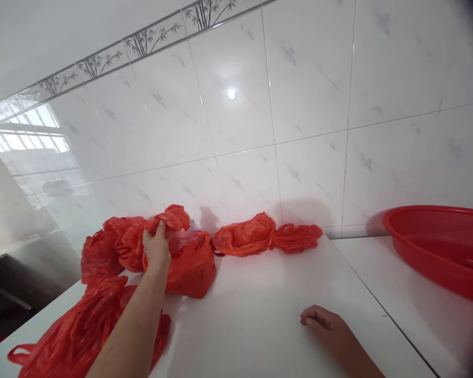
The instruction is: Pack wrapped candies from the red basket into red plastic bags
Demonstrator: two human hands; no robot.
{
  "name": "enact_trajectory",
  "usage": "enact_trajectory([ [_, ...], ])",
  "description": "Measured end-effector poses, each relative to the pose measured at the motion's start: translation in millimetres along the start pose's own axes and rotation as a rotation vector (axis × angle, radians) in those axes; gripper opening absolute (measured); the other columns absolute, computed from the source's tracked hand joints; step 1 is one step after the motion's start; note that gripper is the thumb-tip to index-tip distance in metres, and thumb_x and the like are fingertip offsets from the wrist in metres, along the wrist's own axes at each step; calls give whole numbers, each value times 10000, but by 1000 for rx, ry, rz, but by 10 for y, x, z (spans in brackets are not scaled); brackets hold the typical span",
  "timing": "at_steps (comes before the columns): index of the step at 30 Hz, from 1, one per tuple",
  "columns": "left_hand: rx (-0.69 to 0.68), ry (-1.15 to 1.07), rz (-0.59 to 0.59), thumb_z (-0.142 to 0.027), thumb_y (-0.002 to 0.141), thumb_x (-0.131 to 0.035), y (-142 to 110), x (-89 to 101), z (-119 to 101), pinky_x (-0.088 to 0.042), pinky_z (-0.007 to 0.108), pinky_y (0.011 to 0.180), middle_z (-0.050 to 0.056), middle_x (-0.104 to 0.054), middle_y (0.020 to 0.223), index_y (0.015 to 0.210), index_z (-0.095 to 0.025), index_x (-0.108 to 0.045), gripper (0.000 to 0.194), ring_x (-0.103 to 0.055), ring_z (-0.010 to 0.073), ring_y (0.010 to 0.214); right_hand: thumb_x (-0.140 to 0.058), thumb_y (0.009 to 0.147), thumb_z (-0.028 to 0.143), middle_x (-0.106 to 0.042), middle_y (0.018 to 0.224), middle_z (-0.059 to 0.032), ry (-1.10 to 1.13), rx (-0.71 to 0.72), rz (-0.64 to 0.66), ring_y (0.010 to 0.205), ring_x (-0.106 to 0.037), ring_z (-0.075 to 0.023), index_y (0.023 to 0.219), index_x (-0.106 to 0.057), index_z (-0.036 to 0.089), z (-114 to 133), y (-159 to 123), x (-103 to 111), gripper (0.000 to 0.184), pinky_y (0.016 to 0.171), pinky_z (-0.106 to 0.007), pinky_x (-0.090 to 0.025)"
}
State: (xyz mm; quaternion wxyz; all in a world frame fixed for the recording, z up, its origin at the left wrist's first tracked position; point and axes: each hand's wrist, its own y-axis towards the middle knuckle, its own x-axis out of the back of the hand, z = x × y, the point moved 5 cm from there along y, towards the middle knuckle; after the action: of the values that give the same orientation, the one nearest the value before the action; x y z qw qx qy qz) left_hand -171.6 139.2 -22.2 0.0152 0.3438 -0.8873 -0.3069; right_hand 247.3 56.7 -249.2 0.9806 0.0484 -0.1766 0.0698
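Note:
My left hand [156, 247] is closed on the bunched top of a red plastic bag [173, 216] near the wall. Just right of that hand sits another full part of red bag [192, 270], with a pale, see-through plastic piece [185, 240] showing at its top. My right hand [321, 321] hovers over or rests on the white tabletop [260, 310]; its fingers are curled in, and nothing shows in them. Part of the left hand's grip is hidden by the bag.
More red bags [100, 257] lie left of my left hand, and a large crumpled one [79, 333] sits in front. A tied red bag [246, 236] lies along the tiled wall [307, 173]. A red basin [429, 257] stands at the right.

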Motion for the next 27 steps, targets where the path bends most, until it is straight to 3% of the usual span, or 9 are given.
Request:
enact_trajectory([
  [5, 267, -280, 295, -420, 779, -599, -859, -393, -53, -543, 292, 650, 40, -652, 955, 931, -213, -589, 257, -636, 164, 777, -541, 770, 404, -626, 807, -1, 61, 3, -37, 801, -593, -193, 905, -622, 229, 58, -21, -69, 236, 745, -283, -456],
  [9, 664, -473, 579, -345, 727, -694, -1903, -736, 282, -551, 290, 673, 29, -676, 853, 892, -192, -614, 239, -651, 155, 725, -619, 718, 314, -624, 893, -3, 114, 10, -129, 868, -603, -192, 1257, -458, 256, 136, -81, -109, 565, 829, -337, -462],
  [12, 864, -537, 718, -220, 666, -753, -2583, -840, 457, -555, 291, 712, 11, -673, 825, 856, -184, -607, 242, -652, 146, 733, -615, 768, 352, -564, 1165, -53, 297, 60, -125, 1002, -574, -192, 1393, -247, 283, 216, -120, -121, 729, 868, -356, -463],
  [13, 902, -546, 752, -200, 668, -750, -2748, -847, 486, -557, 299, 724, 11, -673, 835, 851, -185, -604, 234, -654, 150, 749, -599, 789, 361, -543, 1207, -60, 363, 83, -107, 1010, -571, -189, 1388, -252, 285, 244, -127, -122, 696, 855, -348, -470],
  [15, 1000, -584, 814, -183, 696, -728, -2984, -844, 531, -557, 314, 756, 16, -671, 858, 846, -192, -601, 197, -661, 165, 797, -578, 803, 353, -588, 1123, -54, 418, 105, -69, 938, -588, -186, 1248, -445, 248, 278, -127, -114, 476, 791, -321, -481],
  [17, 1078, -614, 826, -172, 727, -703, -3063, -815, 599, -556, 326, 785, 30, -674, 872, 850, -189, -606, 157, -665, 181, 841, -592, 774, 331, -630, 870, -24, 371, 98, -90, 791, -587, -175, 915, -586, 195, 273, -113, -70, 196, 707, -291, -468],
  [19, 1080, -626, 718, -158, 719, -706, -2966, -747, 729, -561, 326, 785, 41, -682, 880, 838, -183, -613, 153, -668, 184, 843, -594, 744, 303, -580, 675, 12, 314, 59, -199, 656, -541, -151, 701, -542, 186, 225, -96, 31, 135, 614, -263, -429],
  [23, 970, -624, 451, -126, 619, -750, -2590, -542, 1046, -555, 250, 778, -7, -692, 864, 777, -206, -597, 235, -663, 129, 806, -533, 762, 287, -525, 615, 33, 296, 0, -434, 582, -476, -124, 664, -486, 191, 91, -78, 268, 145, 559, -239, -375],
  [27, 910, -574, 396, -135, 544, -775, -2408, -425, 1231, -546, 252, 779, -18, -689, 839, 730, -208, -555, 298, -656, 124, 784, -540, 753, 321, -488, 618, 41, 265, 8, -591, 583, -457, -124, 671, -463, 197, -13, -73, 392, 167, 574, -244, -373],
])
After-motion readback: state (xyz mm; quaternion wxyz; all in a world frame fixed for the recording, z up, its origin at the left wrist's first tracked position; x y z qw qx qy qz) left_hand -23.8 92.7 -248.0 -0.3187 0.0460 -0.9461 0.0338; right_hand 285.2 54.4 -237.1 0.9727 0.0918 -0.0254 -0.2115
